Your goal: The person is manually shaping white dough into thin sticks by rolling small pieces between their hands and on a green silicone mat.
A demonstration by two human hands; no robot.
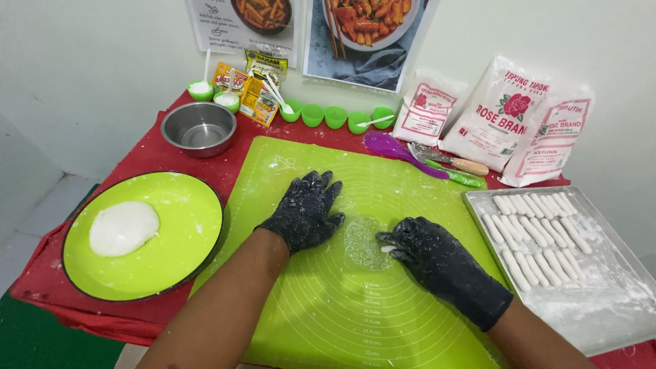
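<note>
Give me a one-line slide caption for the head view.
Black-gloved left hand flat on the green silicone mat; right hand on a small dough piece.

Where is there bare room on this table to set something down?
The mat is bare in front of both hands and behind them, short of the spatula. The red cloth between bowl and plate is free. The back edge and tray side are crowded.

I log a table under red cloth [154,160]: green mat [355,301] centre, green plate [181,253] near left, steel bowl [199,128] far left, metal tray [618,307] right, flour bags [502,116] far right, green cups [324,116] along the far edge.
</note>
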